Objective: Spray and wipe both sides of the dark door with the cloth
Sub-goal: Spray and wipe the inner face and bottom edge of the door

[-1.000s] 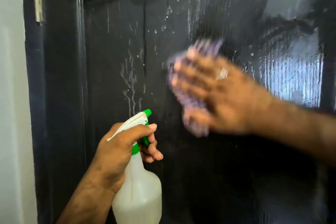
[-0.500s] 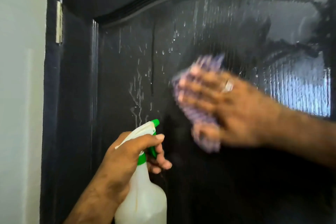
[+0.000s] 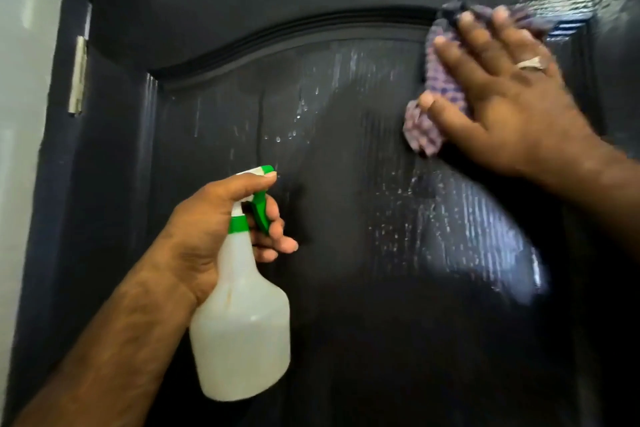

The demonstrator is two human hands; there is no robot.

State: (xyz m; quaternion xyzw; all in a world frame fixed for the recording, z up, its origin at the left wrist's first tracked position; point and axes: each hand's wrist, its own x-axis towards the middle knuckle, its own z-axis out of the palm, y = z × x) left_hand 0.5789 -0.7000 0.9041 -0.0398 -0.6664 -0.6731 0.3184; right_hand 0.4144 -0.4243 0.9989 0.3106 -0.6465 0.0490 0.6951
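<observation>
The dark door (image 3: pixel 346 288) fills nearly the whole view, its glossy face streaked with droplets and wet patches below a curved raised moulding (image 3: pixel 277 42) that arches across the upper panel. High on the right, a purple cloth (image 3: pixel 429 114) lies bunched against the door where the moulding meets the panel's upper right corner. The right hand (image 3: pixel 502 94) presses it flat to the surface, fingers spread and fairly straight over the fabric, with a ring (image 3: pixel 531 63) on one finger; the cloth shows beyond the fingertips and below the thumb. Lower and to the left, the left hand (image 3: pixel 211 232) is wrapped around the neck of a translucent white spray bottle (image 3: pixel 242 333), thumb lying over the top of the spray head and fingers curled around the green trigger (image 3: pixel 260 215). The green nozzle (image 3: pixel 267 169) points toward the door, close to it; whether it touches cannot be told. A metal hinge (image 3: pixel 78 76) sits on the door's left edge, beside a pale wall (image 3: pixel 24 114).
</observation>
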